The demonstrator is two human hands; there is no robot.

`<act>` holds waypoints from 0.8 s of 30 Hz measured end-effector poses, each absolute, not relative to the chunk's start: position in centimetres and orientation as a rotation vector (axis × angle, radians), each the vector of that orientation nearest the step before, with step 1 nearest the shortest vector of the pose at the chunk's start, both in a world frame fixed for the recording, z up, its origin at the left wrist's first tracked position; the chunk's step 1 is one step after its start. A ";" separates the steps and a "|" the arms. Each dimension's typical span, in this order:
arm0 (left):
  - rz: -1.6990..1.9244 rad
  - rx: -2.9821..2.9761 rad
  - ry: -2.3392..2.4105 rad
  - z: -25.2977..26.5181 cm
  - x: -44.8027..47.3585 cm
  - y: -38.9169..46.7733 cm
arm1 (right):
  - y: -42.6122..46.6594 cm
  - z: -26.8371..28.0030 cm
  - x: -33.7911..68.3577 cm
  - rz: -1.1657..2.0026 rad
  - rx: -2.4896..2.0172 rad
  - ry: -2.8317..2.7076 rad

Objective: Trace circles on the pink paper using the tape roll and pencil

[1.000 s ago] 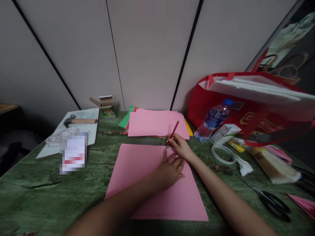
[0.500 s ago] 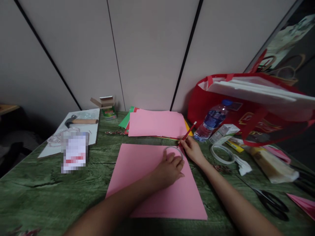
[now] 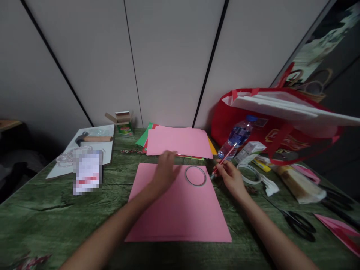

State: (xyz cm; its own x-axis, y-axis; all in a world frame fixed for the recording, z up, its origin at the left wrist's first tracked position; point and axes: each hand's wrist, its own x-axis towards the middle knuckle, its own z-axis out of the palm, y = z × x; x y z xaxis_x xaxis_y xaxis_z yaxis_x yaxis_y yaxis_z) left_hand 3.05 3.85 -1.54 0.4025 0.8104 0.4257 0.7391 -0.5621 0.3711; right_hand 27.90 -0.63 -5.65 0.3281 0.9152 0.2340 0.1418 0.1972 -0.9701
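Both bare forearms reach forward, slanting in toward each other, and the hands sit well apart. The left forearm runs up to a left hand that looks blurred to me, its fingers loosely extended forward and its thumb spread off to the side; I can't tell whether it touches down. The right forearm leads to a right hand turned inward, thumb and fingertips drawn together in a pinch, the wrist nearly straight.
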 end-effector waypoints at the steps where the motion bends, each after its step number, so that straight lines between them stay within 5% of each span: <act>1: 0.842 2.493 1.630 -1.0 1.3 4.5 | -0.9 -5.7 28.0 0.741 -1.272 -1.112; 7: 0.624 1.836 2.758 -0.4 -11.0 7.5 | -2.1 -5.9 28.8 0.754 -1.286 -1.041; 24: 0.443 1.285 2.713 -0.5 -16.9 8.5 | -1.1 -4.8 27.2 0.769 -1.198 -1.039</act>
State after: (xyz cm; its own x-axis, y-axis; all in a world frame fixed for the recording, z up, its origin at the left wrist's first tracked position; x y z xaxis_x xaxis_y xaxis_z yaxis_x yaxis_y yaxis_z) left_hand -16.94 8.55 -0.54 -0.6365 0.7708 0.0273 0.7394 0.5998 0.3057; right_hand 27.20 -1.14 -4.84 0.3596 0.9054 0.2258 0.0492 0.2233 -0.9735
